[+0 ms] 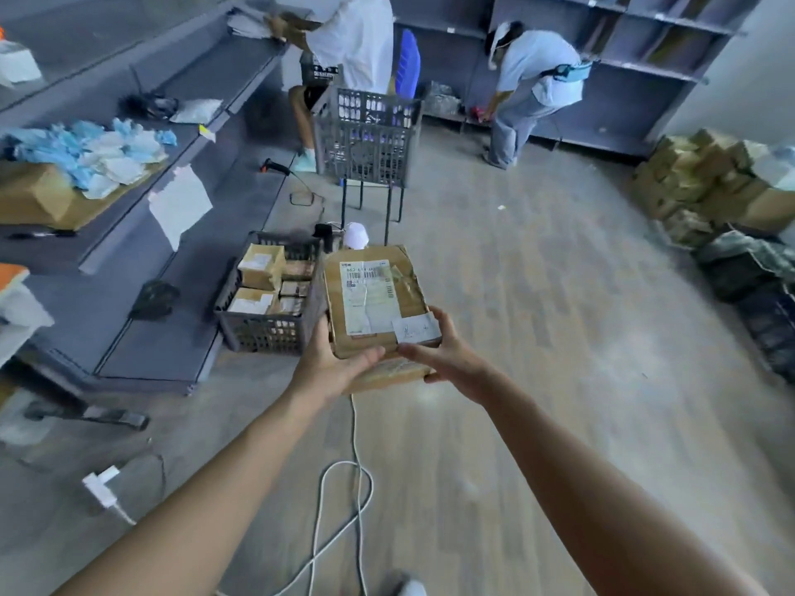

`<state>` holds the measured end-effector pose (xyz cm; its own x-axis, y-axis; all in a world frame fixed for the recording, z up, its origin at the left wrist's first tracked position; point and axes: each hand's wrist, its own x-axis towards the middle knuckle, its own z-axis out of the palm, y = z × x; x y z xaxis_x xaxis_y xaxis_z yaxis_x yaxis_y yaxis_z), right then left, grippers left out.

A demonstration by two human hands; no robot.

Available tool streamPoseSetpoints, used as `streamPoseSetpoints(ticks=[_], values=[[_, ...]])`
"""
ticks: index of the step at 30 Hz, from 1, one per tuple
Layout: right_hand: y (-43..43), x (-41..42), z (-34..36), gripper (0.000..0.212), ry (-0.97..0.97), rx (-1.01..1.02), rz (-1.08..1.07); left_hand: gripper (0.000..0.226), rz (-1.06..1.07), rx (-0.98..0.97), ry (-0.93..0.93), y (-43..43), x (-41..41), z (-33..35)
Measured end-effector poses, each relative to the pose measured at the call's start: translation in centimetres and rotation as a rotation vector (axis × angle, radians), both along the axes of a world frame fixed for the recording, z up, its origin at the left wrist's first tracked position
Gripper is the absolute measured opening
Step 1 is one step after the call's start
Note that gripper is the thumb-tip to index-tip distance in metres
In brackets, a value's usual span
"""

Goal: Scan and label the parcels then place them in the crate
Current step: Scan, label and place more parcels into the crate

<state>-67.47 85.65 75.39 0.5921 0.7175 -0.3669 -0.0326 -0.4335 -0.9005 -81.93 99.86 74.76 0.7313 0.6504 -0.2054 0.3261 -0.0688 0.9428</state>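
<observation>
At the centre of the frame a flat brown cardboard parcel [373, 296] with a white printed shipping label is held up in the air by both hands: the left hand [333, 365] grips its near left corner, thumb on top, and the right hand [447, 354] clasps the near right corner, where a small white paper sticker [416, 329] lies. Just left of the parcel, on the floor, sits a dark grey slatted plastic crate [262, 326] already holding several small brown boxes [261, 264]

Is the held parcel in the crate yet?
Out. The parcel is held by left hand and right hand beside the floor crate, which already holds boxes.
</observation>
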Motion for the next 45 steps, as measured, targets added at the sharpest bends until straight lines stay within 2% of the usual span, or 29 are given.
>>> streamPoseSetpoints(ticks=[7, 10, 14, 23, 26, 30, 34, 37, 42, 44, 45], values=[[-4.2, 9.5, 0.6, 0.086, 0.031, -0.007, -0.01, 0.085, 0.024, -0.024, 0.016, -4.0, 9.9, 0.2], [-3.4, 12.8, 0.2, 0.083, 0.049, -0.018, 0.008, 0.083, 0.056, -0.024, 0.0, -3.7, 13.1, 0.0], [-0.3, 17.6, -0.6, 0.091, 0.045, -0.039, 0.055, 0.078, 0.102, -0.038, -0.006, -1.4, 17.3, -0.8], [13.2, 29.3, -1.2, 0.094, 0.023, -0.084, 0.22, 0.084, 0.251, -0.116, -0.031, 9.3, 27.0, -2.7], [18.1, 32.1, -0.8, 0.093, -0.002, -0.088, 0.293, 0.074, 0.302, -0.124, -0.007, 13.1, 29.1, -2.5], [23.5, 34.7, -0.7, 0.091, 0.012, -0.091, 0.367, 0.072, 0.385, -0.103, 0.014, 17.2, 30.9, -2.8], [29.0, 37.6, -1.6, 0.076, 0.048, -0.118, 0.446, 0.07, 0.464, -0.118, 0.025, 20.6, 32.7, -2.8], [33.7, 40.1, -2.7, 0.048, 0.085, -0.15, 0.452, 0.074, 0.534, -0.101, 0.046, 23.2, 34.3, -3.2], [43.1, 45.0, -4.1, 0.053, 0.076, -0.073, 0.464, 0.075, 0.615, -0.065, 0.076, 28.1, 38.2, -4.0], [47.1, 47.5, -4.2, 0.048, 0.047, -0.091, 0.498, 0.075, 0.649, -0.046, 0.075, 30.1, 40.4, -3.9], [49.2, 48.7, -4.2, 0.053, 0.048, -0.118, 0.535, 0.075, 0.657, -0.038, 0.084, 31.1, 41.5, -3.8]])
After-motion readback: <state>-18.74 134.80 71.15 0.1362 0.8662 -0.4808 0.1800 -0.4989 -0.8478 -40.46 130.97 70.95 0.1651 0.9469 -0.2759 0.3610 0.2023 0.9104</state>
